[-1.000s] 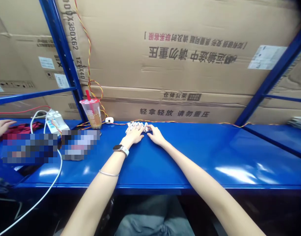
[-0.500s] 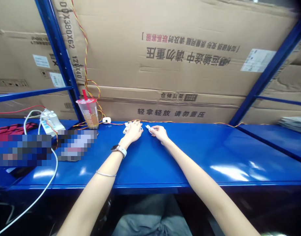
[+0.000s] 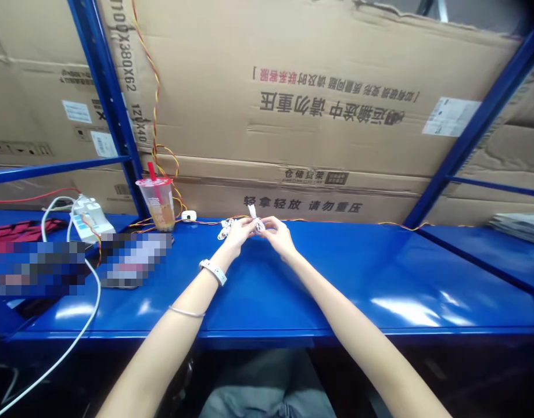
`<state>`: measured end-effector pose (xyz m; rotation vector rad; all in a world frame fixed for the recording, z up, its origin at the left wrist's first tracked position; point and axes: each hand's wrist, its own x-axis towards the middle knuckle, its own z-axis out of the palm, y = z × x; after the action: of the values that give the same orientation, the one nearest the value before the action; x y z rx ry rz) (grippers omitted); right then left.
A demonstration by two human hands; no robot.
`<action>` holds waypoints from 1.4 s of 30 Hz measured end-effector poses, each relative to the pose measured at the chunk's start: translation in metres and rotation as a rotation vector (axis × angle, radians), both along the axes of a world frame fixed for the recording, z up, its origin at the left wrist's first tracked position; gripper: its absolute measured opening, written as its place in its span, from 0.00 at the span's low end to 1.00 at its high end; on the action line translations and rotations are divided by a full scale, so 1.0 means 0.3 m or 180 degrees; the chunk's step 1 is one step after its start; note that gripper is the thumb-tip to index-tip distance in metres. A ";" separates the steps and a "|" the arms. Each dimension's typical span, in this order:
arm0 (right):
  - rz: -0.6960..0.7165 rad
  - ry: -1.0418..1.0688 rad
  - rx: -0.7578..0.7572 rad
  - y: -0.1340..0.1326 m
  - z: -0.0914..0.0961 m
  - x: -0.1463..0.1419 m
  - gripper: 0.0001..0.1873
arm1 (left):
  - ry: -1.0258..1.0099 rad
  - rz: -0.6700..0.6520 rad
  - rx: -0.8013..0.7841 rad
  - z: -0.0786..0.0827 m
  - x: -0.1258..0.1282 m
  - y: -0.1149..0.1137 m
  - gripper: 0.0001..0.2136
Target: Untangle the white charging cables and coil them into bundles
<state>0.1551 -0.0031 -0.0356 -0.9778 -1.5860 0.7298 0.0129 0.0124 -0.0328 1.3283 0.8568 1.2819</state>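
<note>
White-sheathed thin cord (image 3: 224, 230) is being worked right at the back of the glossy blue metal shelf (image 3: 336, 278), and both hands are meeting over it: the left hand (image 3: 239, 230) and the right hand (image 3: 278, 233) are each closing their fingertips on one stretch, a short white end is poking up between them, and loose loops are trailing onto the shelf just left of the left hand. By the look of it, this is the gathering or untangling stage, with part of the cord lifted clear and the rest lying slack. Further handling of something this fine is calling for a light, steady pinch and slow pulls, since a hard tug could tighten a snag. A white-strapped watch (image 3: 213, 271) is sitting on the left wrist, with a slim silver bangle (image 3: 186, 312) further down the forearm. Moving outward, a clear plastic drink cup with a red straw (image 3: 160, 204) is standing near the blue upright, a small white puck (image 3: 189, 216) beside it, a red-and-yellow twisted wire (image 3: 156, 110) is hanging down the big brown cardboard cartons (image 3: 336, 139) behind, and a white power strip (image 3: 90, 217) is lying well off to the left.
</note>
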 end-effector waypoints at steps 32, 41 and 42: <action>-0.0726 -0.0674 0.0792 -0.007 0.048 0.023 0.06 | 0.1905 0.0377 0.1484 0.025 -0.009 -0.021 0.08; -0.1040 -0.1131 0.1095 -0.027 0.042 0.021 0.04 | 0.2458 0.0579 0.1790 0.052 0.014 -0.076 0.09; -0.1022 -0.1071 0.1121 -0.031 0.045 0.019 0.04 | 0.2351 0.0532 0.1789 0.053 0.021 -0.080 0.10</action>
<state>0.1608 -0.0125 -0.0220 -1.0921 -1.7135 0.0587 0.0193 -0.0118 -0.0169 2.2986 1.1674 1.2061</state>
